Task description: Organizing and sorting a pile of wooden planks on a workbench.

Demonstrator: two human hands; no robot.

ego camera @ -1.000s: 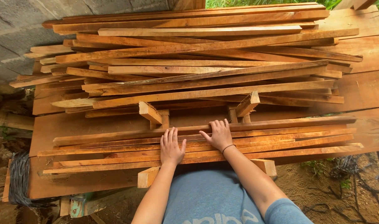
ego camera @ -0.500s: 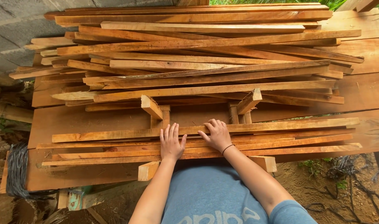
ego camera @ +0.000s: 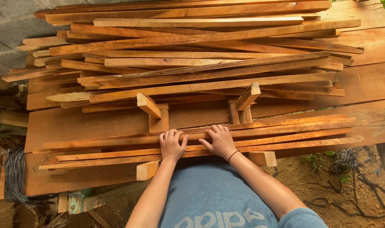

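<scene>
My left hand [ego camera: 172, 145] and my right hand [ego camera: 220, 140] lie side by side, palms down, on a near stack of long thin wooden slats [ego camera: 285, 135]. The fingers of both curl over the slats' far edge. The slats rest across two short wooden blocks [ego camera: 147, 169] [ego camera: 263, 158]. A dark band circles my right wrist. Neither hand lifts anything.
A large loose pile of slats [ego camera: 201, 63] fills the far side, resting on wide planks [ego camera: 95, 122]. Short angled blocks [ego camera: 148, 105] [ego camera: 248, 96] stand between the two stacks. Black netting [ego camera: 15, 177] sits at the left; bare earth and plants [ego camera: 327, 169] lie at the right.
Both hands have slid a little away from me, and the fingers have bent over the slats' far edge. The view has moved closer.
</scene>
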